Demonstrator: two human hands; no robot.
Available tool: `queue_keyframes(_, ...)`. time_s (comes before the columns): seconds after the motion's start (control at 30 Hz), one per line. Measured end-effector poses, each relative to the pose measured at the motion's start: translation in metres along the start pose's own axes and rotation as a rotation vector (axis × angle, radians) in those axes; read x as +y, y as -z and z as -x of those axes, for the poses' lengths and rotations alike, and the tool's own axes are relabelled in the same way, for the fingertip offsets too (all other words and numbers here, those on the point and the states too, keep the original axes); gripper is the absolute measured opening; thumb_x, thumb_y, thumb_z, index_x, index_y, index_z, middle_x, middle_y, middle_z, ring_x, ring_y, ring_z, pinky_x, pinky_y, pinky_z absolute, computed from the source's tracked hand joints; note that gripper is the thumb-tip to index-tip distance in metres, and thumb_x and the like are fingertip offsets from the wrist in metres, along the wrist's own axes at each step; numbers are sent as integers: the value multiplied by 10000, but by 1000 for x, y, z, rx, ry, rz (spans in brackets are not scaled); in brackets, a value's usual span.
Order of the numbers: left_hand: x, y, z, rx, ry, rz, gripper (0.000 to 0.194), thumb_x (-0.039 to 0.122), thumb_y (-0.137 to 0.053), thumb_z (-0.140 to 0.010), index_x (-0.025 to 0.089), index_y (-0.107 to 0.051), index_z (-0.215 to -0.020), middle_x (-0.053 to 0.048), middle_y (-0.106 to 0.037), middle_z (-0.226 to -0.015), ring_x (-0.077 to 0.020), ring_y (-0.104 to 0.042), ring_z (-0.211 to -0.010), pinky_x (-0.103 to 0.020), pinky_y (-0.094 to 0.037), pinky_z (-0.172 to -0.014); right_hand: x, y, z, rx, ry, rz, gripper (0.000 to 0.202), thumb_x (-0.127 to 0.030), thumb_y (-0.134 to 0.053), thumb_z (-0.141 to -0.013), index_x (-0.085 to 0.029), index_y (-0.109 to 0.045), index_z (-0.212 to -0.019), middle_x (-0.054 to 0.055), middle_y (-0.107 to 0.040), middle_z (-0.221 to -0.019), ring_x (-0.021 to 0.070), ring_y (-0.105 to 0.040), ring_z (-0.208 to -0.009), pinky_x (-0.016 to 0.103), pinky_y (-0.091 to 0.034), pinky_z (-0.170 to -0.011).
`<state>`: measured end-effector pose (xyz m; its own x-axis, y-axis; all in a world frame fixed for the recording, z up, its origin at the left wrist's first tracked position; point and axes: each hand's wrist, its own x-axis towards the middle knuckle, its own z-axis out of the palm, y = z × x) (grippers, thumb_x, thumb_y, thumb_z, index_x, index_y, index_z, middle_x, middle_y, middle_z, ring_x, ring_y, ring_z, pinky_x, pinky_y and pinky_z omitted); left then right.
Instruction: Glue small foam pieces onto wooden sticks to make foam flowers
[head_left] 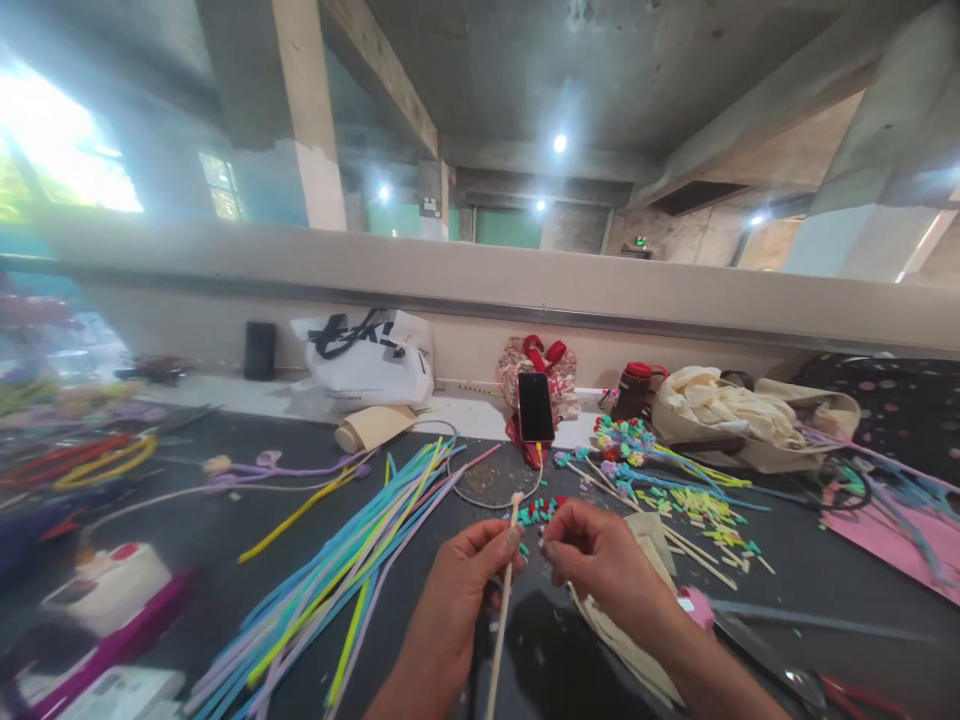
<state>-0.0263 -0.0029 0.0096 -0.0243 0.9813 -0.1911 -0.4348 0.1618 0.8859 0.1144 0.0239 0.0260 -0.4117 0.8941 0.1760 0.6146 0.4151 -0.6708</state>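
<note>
Between the two raised hands, the left hand (469,575) pinches a thin wooden stick (501,620) upright; the right hand (592,555), fingers curled shut, holds a tiny piece I cannot make out.

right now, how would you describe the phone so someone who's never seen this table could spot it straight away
Start at the dark worktable and follow its far edge to the pale ledge under the long wall. Near the middle, straight beyond the hands, the phone leans upright against a red-handled patterned bag. It is the only black screen in a red case, with a yellow cable hanging below.
</note>
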Motion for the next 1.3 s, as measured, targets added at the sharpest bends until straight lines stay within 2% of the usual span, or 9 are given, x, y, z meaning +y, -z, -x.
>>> queue_keyframes(0.1,-3,-1,1,-12,34,22,259,386,-655,-624,144,-569,-660,58,-491,-491,-32,-398,-369,-146,-258,-375,3,-2,5,25,-61,-476,150,-221,-445,-761,-140,-523,-860,-53,-475,-578,72,-459,-464,159,-365,-410)
queue_keyframes(0.17,-6,-1,0,-28,45,53,242,372,-645,-644,145,-570,-681,59,-489,-505,-29,-400,-380,-145,-261,-388,8,-4,7,44,-50,-609,156,-233,-489,-750,-144,-570,-849,-52,-480,-560,72,-440,-468,172,-364,-438)
queue_keyframes(0.3,-16,2,-6,-89,91,56,255,375,-649,-642,138,-558,-631,57,-473,-487,-30,-389,-381,-150,-268,-394,18,-9,9,109,-25,-674,99,-230,-549,-734,-162,-611,-771,-30,-536,-577,94,-481,-522,185,-361,-466)
queue_keyframes(0.43,-23,2,-11,-104,157,55,287,387,-688,-586,132,-556,-602,45,-488,-467,-34,-381,-362,-153,-266,-372,23,-14,10,210,83,-684,49,-190,-605,-689,-188,-652,-702,-23,-561,-644,99,-488,-574,191,-357,-508)
queue_keyframes(0.6,-18,-4,-4,-98,170,77,250,357,-662,-633,135,-551,-607,46,-482,-480,-40,-414,-389,-150,-288,-401,24,-15,12,201,64,-708,76,-152,-589,-688,-191,-654,-693,-9,-599,-654,132,-528,-641,231,-396,-604)
queue_keyframes(0.73,-13,-6,2,-62,129,51,235,334,-648,-657,127,-553,-598,49,-479,-472,-21,-377,-369,-137,-260,-385,28,-14,11,249,137,-742,79,-147,-618,-672,-207,-666,-684,-9,-576,-687,137,-521,-678,233,-397,-625)
queue_keyframes(0.97,-13,-8,3,-126,180,10,263,330,-657,-644,112,-549,-544,48,-454,-428,-17,-357,-344,-138,-247,-368,40,-18,8,238,193,-760,92,-185,-620,-689,-236,-696,-701,-6,-554,-665,143,-505,-679,251,-398,-647)
queue_keyframes(1.1,-17,-6,1,-167,188,49,220,300,-676,-622,114,-567,-578,33,-505,-469,-25,-389,-361,-138,-267,-379,35,-16,10,192,228,-723,100,-171,-623,-699,-239,-694,-710,-5,-554,-670,141,-513,-683,256,-399,-652)
queue_keyframes(1.3,-16,-7,2,-211,187,72,241,302,-664,-633,115,-541,-546,49,-452,-439,-15,-348,-364,-134,-234,-382,26,-13,13,182,176,-675,51,-188,-640,-694,-211,-684,-701,-6,-557,-679,133,-522,-686,237,-396,-634)
